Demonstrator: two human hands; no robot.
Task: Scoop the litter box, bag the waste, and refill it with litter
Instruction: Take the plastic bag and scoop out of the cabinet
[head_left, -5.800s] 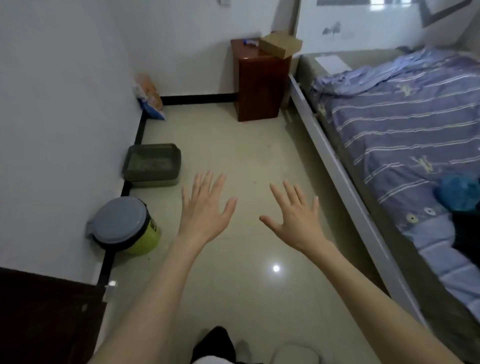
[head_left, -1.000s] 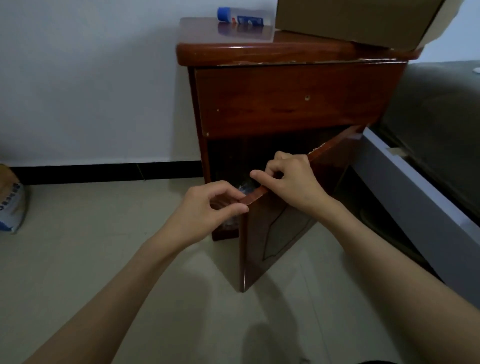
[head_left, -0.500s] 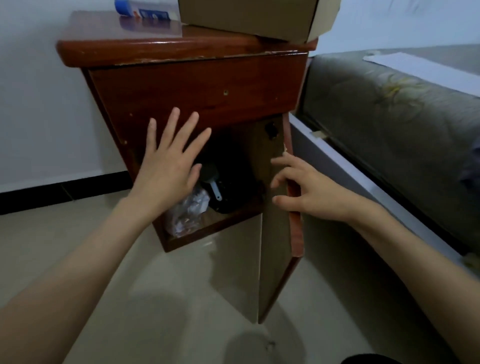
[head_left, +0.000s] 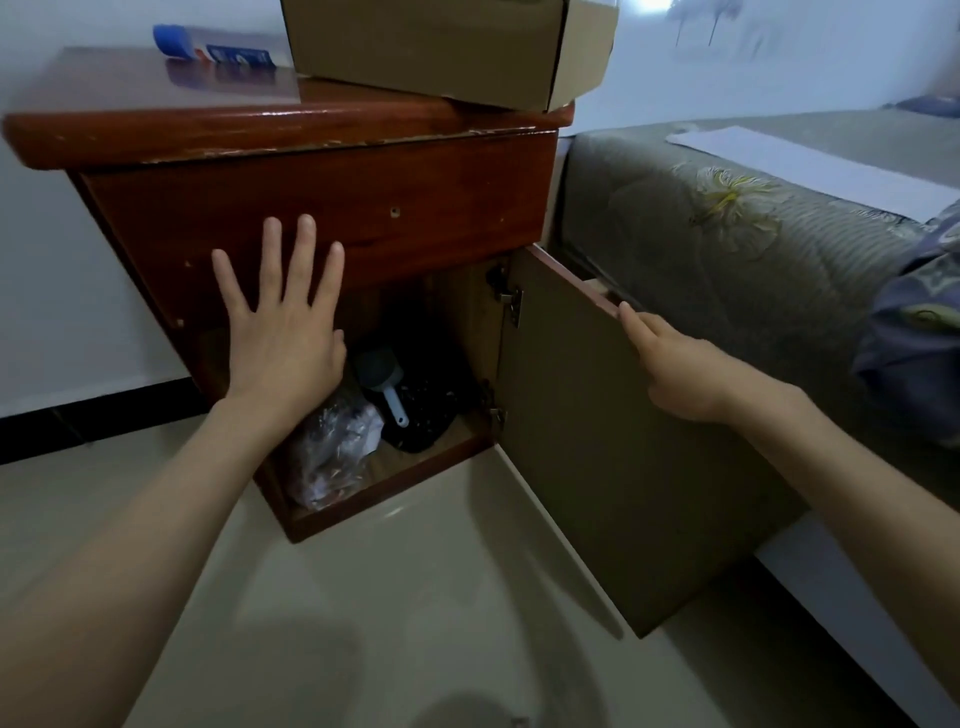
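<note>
Nearest, the cabinet door (head_left: 613, 441) now stands swung wide to the right, where half a second ago it was only partly open, so the compartment is laid bare and the tools for the job can be reached. The right hand (head_left: 675, 371) rests on the door's top edge with fingers extended along it, touching rather than clutching it. The left hand (head_left: 283, 332) is spread flat, fingers straight, in front of the drawer panel (head_left: 415, 208) above the opening; whether it presses the wood I cannot tell. This grip holds nothing.

Farther in, on the compartment floor, lie a clear plastic bag (head_left: 332, 452), a pale blue scoop (head_left: 387, 379) and a dark speckled object (head_left: 421, 415) beneath it. The litter box is out of view. On the surface above sit a cardboard box (head_left: 441, 47) and a blue-capped tube (head_left: 213, 49).
</note>
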